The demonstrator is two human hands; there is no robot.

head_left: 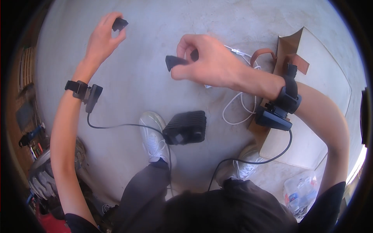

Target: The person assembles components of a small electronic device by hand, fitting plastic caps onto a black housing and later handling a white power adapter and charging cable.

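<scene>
My left hand (101,38) is raised at the far left, its thumb and fingers closed on a small black plastic piece (120,24). Nearer the middle, my right hand (211,58) pinches another black piece (175,62) with a flat, angular end sticking out to the left. A dark bit also shows between its curled fingers; I cannot tell if it belongs to the same piece. The two hands are well apart. Black devices are strapped to both wrists, the left device (93,99) and the right device (274,117), each with a black cable.
A black ribbed box (186,126) is beside my left shoe (152,136), with cables running to it. White cable (227,118) lies on the grey floor. A white paper bag (322,73) with brown handles lies at right. Plastic bottles (301,192) and a tyre-like object (46,176) are lower down.
</scene>
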